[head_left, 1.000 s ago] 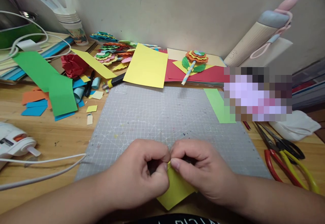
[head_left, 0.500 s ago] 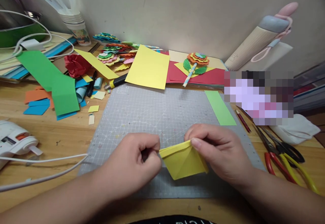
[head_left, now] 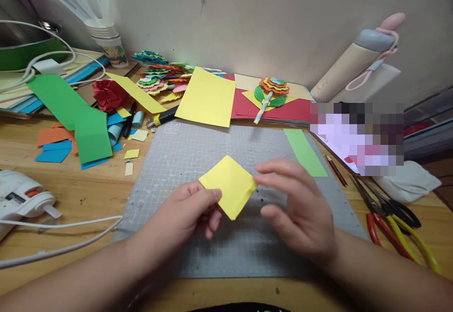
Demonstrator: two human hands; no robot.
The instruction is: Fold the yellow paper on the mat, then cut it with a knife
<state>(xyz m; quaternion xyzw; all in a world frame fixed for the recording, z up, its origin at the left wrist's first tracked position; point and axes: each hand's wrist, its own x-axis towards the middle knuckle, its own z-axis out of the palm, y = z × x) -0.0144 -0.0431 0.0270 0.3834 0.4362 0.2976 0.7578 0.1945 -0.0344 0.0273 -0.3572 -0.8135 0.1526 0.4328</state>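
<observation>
A folded piece of yellow paper (head_left: 231, 184), turned like a diamond, is held above the grey cutting mat (head_left: 170, 151). My left hand (head_left: 198, 208) pinches its left side, thumb on top and fingers underneath. At its right corner is my right hand (head_left: 300, 208), with thumb and fingers apart; the fingertips are close to the paper's edge, and I cannot tell whether they touch it. Behind, a larger yellow sheet (head_left: 208, 97) overlaps the mat's far edge. A light green strip (head_left: 306, 153) lies on the mat's right side.
A paper flower (head_left: 267, 95) rests on red paper at the back. Green paper (head_left: 92, 132), scraps and a cutter (head_left: 164, 116) lie left. A glue gun (head_left: 24, 198) with white cable sits at the left edge. Scissors (head_left: 375, 203) and yellow-and-red-handled tools lie right, near a bottle (head_left: 350, 62).
The folded yellow paper has been turned to a flat diamond facing up. My left hand now grips it with the thumb on top; my right hand has let go and opened.
</observation>
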